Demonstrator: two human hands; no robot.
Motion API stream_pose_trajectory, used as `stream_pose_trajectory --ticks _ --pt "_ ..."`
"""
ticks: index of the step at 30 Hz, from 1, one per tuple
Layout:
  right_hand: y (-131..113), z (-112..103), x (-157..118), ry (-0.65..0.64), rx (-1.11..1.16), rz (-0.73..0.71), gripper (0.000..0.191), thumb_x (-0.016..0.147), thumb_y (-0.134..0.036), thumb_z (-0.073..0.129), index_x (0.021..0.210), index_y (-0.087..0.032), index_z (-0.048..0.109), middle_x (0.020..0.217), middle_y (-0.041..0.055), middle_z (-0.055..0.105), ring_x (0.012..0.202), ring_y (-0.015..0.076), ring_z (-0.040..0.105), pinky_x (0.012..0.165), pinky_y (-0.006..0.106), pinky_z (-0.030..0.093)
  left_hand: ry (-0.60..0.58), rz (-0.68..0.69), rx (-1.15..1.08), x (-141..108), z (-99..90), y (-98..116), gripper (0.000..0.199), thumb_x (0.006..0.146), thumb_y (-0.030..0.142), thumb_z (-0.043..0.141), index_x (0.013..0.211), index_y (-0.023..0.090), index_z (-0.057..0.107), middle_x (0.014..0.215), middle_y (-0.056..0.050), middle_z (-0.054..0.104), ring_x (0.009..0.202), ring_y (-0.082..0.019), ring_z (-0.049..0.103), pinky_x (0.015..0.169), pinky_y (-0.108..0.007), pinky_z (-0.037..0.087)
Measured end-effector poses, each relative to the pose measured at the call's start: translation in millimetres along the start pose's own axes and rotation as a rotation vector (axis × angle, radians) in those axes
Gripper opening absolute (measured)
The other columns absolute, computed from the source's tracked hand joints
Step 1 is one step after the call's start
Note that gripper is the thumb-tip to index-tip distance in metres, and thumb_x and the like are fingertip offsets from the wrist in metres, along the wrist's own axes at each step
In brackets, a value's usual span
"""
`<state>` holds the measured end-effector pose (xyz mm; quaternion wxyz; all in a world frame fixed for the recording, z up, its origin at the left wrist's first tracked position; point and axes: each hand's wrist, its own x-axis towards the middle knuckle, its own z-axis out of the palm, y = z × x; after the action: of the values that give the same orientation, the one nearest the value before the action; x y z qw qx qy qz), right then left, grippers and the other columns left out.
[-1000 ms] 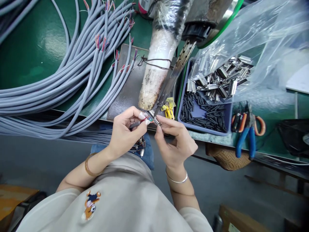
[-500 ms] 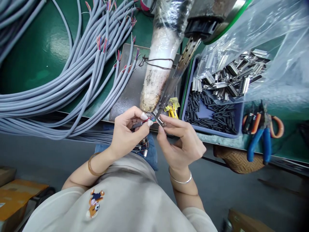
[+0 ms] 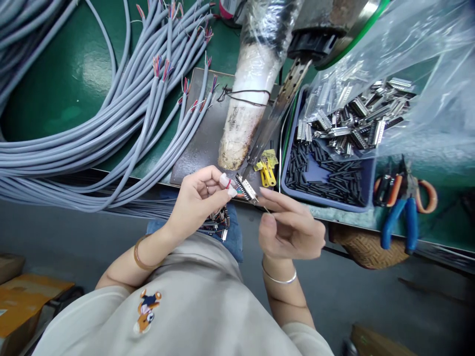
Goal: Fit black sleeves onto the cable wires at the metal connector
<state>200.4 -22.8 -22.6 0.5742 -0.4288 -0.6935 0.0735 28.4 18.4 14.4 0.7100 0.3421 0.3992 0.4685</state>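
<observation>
My left hand pinches coloured wires between thumb and forefinger, whose tips wear white covers. Beyond those tips, a metal D-sub connector sits at the wire ends, with its row of pins just under the tip of a fixed soldering iron. To the right, my right hand is apart from the connector, its fingers curled. A thin pale strand shows at its fingertips; its kind is hard to make out. Several wired connectors lie on my lap below.
Grey cables with stripped ends spread over the left of the bench. A plastic-wrapped white tube stands beside the iron. Right of it are yellow clips, a blue tray of black sleeves, bagged connectors and blue-handled pliers.
My right hand has drawn back right and down, away from the connector. My left hand stays nearly in place, and the connector shows more plainly now.
</observation>
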Motion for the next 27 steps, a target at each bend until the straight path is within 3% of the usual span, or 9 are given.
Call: stream_pose_trajectory --ticks 3,7,10,13,17,19,22,24,27 --pt "6 -4 -9 -0.067 0.006 -0.056 0.015 0.088 -0.013 0.071 0.087 -0.022 0.059 0.129 0.0098 0.076 0.088 0.0205 0.081 0.059 0.029 0.063 -0.137 -0.173 -0.079 -3 -1.4 5 0.036 0.070 0.031 0.091 0.074 0.016 0.059 0.057 0.006 0.060 0.039 -0.003 0.043 0.038 -0.016 0.034" --pt "2 -3 -14 -0.092 -0.046 0.021 0.015 0.089 -0.014 0.071 0.094 -0.023 0.062 0.101 0.0051 0.082 0.078 0.0188 0.079 0.060 0.029 0.060 -0.215 -0.174 -0.061 -10 -0.9 5 0.034 0.070 0.029 0.092 0.079 0.015 0.063 0.059 0.005 0.062 0.043 -0.003 0.046 0.041 -0.014 0.038" --pt "-8 -2 -11 -0.026 -0.070 0.096 0.015 0.087 -0.015 0.075 0.096 -0.023 0.064 0.082 -0.0014 0.077 0.065 0.0142 0.071 0.059 0.027 0.057 -0.168 -0.039 -0.027 -16 -1.9 1 0.031 0.074 0.030 0.090 0.085 0.016 0.064 0.066 0.004 0.064 0.047 -0.003 0.050 0.043 -0.013 0.042" --pt "-20 -4 -2 -0.012 0.051 0.352 0.011 0.090 -0.019 0.073 0.091 -0.023 0.063 0.076 -0.0057 0.068 0.056 0.0085 0.061 0.051 0.021 0.050 -0.204 0.152 0.059 -22 -5.9 -1 0.020 0.084 0.030 0.082 0.084 0.016 0.068 0.070 0.001 0.067 0.050 -0.006 0.055 0.047 -0.017 0.047" --pt "-31 -7 15 -0.134 0.276 0.597 0.014 0.096 -0.026 0.068 0.086 -0.023 0.059 0.065 -0.0095 0.058 0.042 0.0048 0.049 0.038 0.016 0.038 -0.345 0.537 0.379 -25 -12.3 -2 0.008 0.089 0.015 0.072 0.081 0.017 0.073 0.076 -0.005 0.074 0.067 -0.011 0.065 0.064 -0.022 0.054" --pt "-34 -8 21 -0.204 0.254 0.607 0.016 0.096 -0.025 0.068 0.084 -0.022 0.058 0.062 -0.0098 0.059 0.041 0.0048 0.051 0.038 0.015 0.039 -0.342 0.598 0.539 -26 -13.7 -3 0.012 0.090 0.010 0.067 0.082 0.017 0.073 0.075 -0.004 0.073 0.067 -0.011 0.063 0.065 -0.022 0.051" --pt "-36 -7 21 -0.176 0.037 0.512 0.010 0.094 -0.023 0.072 0.087 -0.022 0.065 0.069 -0.0074 0.066 0.048 0.0060 0.060 0.046 0.017 0.046 -0.240 0.434 0.523 -27 -13.1 -8 0.007 0.087 0.013 0.068 0.080 0.016 0.071 0.079 -0.005 0.073 0.068 -0.011 0.062 0.062 -0.021 0.050" --pt "-36 -7 19 -0.005 -0.102 0.395 0.003 0.094 -0.024 0.072 0.092 -0.023 0.070 0.068 -0.0065 0.066 0.048 0.0061 0.058 0.047 0.019 0.045 -0.169 0.225 0.337 -26 -12.7 -12 0.009 0.083 0.020 0.075 0.079 0.015 0.069 0.075 -0.004 0.071 0.060 -0.009 0.060 0.056 -0.020 0.049" --pt "-36 -7 16 0.281 -0.092 0.262 0.009 0.097 -0.029 0.068 0.104 -0.024 0.071 0.060 -0.0081 0.059 0.041 0.0059 0.049 0.041 0.021 0.039 -0.118 -0.028 0.094 -22 -14.2 -13 0.022 0.075 0.027 0.084 0.079 0.015 0.065 0.055 0.005 0.059 0.043 -0.005 0.048 0.043 -0.017 0.040"
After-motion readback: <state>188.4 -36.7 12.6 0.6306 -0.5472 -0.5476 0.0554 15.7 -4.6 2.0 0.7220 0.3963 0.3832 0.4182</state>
